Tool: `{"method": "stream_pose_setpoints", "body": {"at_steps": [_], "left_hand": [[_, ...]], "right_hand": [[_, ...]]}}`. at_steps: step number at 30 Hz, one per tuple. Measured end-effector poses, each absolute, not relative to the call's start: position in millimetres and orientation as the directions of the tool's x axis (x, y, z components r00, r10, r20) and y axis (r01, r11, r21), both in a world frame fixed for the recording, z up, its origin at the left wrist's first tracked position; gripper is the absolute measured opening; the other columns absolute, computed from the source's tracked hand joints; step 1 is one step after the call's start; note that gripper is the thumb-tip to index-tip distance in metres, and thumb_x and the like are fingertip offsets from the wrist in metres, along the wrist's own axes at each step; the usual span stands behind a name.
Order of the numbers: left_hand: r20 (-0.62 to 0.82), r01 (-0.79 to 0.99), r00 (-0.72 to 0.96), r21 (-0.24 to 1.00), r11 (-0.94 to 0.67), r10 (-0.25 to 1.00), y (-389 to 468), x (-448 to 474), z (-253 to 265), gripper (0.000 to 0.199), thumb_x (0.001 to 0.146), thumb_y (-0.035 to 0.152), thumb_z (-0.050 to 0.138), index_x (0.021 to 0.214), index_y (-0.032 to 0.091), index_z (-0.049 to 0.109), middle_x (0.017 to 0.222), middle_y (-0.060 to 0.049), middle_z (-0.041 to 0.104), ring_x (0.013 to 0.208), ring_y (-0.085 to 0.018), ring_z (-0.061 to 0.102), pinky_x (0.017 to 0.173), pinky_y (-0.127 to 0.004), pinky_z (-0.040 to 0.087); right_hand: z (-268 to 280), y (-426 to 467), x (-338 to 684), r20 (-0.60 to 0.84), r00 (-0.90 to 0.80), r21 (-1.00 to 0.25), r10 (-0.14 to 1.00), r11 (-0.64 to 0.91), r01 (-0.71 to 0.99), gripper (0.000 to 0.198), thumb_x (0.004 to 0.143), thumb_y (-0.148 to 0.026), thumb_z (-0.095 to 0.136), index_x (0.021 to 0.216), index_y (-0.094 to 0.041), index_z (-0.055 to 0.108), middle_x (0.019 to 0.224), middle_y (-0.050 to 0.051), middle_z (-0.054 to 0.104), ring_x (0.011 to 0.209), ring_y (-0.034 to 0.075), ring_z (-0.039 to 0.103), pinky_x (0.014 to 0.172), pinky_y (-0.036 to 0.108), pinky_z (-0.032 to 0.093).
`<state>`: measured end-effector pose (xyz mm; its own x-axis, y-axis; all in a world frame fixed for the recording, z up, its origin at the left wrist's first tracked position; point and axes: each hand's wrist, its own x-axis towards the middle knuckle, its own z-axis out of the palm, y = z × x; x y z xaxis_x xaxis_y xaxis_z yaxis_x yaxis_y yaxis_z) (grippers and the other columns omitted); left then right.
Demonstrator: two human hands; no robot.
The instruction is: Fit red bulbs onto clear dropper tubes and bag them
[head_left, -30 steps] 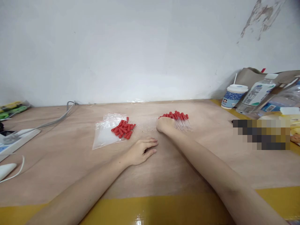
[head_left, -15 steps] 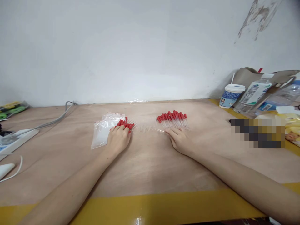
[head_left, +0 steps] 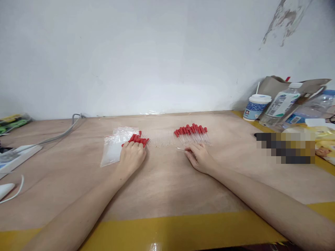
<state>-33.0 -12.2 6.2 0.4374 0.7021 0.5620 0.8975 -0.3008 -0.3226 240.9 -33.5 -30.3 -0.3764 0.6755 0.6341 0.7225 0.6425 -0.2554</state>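
Observation:
My left hand [head_left: 132,156] rests with curled fingers at a pile of red rubber dropper bulbs [head_left: 135,138]; its fingertips are hidden, so what they grip does not show. My right hand [head_left: 199,157] pinches a clear glass dropper tube [head_left: 180,149], whose end sticks out to the left just above the table. Behind that hand lies a row of droppers [head_left: 192,134] with red bulbs fitted and their glass stems pointing toward me. Loose clear glass tubes [head_left: 162,139] lie between the pile and the row.
Clear zip bags [head_left: 111,150] lie beside my left hand. A power strip [head_left: 26,156] with a grey cable [head_left: 61,134] is at the left. A paper cup [head_left: 255,107], a plastic bottle [head_left: 281,104] and bags stand at the right. The white wall [head_left: 157,62] bounds the back.
My right hand has drawn slightly back from the row of droppers, bringing the glass tube a little toward me. My left hand stays at the bulb pile. The view has shifted slightly.

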Motion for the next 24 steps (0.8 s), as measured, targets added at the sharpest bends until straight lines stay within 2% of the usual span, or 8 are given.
{"method": "stream_pose_setpoints", "body": {"at_steps": [4,6,8,12,15,19,24], "left_hand": [[0.582,0.807,0.577,-0.302,-0.507,0.572,-22.5,-21.2,5.9,0.030,0.084,0.025,0.042,0.064,0.013,0.061,0.061,-0.009,0.061,0.063,-0.021,0.057,0.063,-0.034,0.038],[0.529,0.732,0.644,-0.217,-0.646,0.552,-29.5,-13.7,3.1,0.026,0.084,0.026,0.044,0.070,0.014,0.061,0.066,-0.006,0.061,0.066,-0.018,0.056,0.065,-0.031,0.039],[0.475,0.697,0.657,-0.088,-0.711,0.585,-33.9,-8.2,-1.2,0.022,0.084,0.026,0.045,0.074,0.015,0.061,0.071,-0.005,0.060,0.067,-0.016,0.054,0.063,-0.028,0.040],[0.409,0.701,0.590,0.169,-0.693,0.696,-31.6,-6.1,-10.1,0.022,0.083,0.035,0.051,0.085,0.015,0.062,0.078,-0.004,0.057,0.066,-0.014,0.053,0.057,-0.024,0.040],[0.422,0.665,0.575,0.258,-0.701,0.701,-26.1,-6.0,-14.1,0.022,0.083,0.035,0.053,0.090,0.018,0.065,0.081,-0.004,0.055,0.072,-0.015,0.053,0.065,-0.026,0.043],[0.505,0.607,0.512,0.360,-0.708,0.695,-25.2,0.1,-16.5,0.020,0.085,0.029,0.049,0.083,0.017,0.065,0.084,-0.005,0.055,0.079,-0.016,0.052,0.071,-0.028,0.042],[0.427,0.527,0.440,0.589,-0.612,0.790,-29.6,7.3,-17.7,0.020,0.088,0.030,0.043,0.086,0.016,0.057,0.074,-0.001,0.058,0.066,-0.013,0.052,0.062,-0.025,0.042]], "right_hand": [[-31.8,-31.3,241.5,0.663,-0.367,-0.257,0.653,0.658,0.708,0.010,0.087,-0.022,0.046,0.084,-0.018,0.054,0.079,0.002,0.063,0.073,0.014,0.055,0.079,0.032,0.032],[-32.0,-30.6,241.3,0.665,-0.380,-0.246,0.642,0.670,0.700,0.010,0.087,-0.022,0.046,0.082,-0.018,0.054,0.078,0.002,0.063,0.071,0.014,0.055,0.078,0.032,0.033],[-31.8,-30.1,241.1,0.668,-0.386,-0.238,0.636,0.674,0.699,0.011,0.087,-0.022,0.047,0.081,-0.018,0.055,0.077,0.002,0.063,0.071,0.014,0.055,0.077,0.031,0.034],[-31.9,-29.5,240.6,0.671,-0.411,-0.206,0.617,0.688,0.696,0.014,0.088,-0.021,0.045,0.090,-0.017,0.058,0.083,0.004,0.064,0.076,0.016,0.057,0.076,0.031,0.037],[-32.7,-30.9,237.6,0.680,-0.438,-0.173,0.587,0.710,0.683,0.019,0.089,-0.021,0.043,0.098,-0.017,0.059,0.089,0.007,0.064,0.082,0.017,0.057,0.075,0.032,0.038],[-33.2,-36.3,229.3,0.672,-0.459,-0.201,0.581,0.740,0.642,0.020,0.088,-0.021,0.043,0.096,-0.018,0.061,0.085,0.006,0.065,0.076,0.015,0.057,0.076,0.032,0.037],[-31.2,-42.9,222.4,0.686,-0.452,-0.231,0.571,0.759,0.608,0.019,0.087,-0.020,0.044,0.096,-0.017,0.061,0.082,0.005,0.065,0.072,0.014,0.056,0.076,0.033,0.035]]}}
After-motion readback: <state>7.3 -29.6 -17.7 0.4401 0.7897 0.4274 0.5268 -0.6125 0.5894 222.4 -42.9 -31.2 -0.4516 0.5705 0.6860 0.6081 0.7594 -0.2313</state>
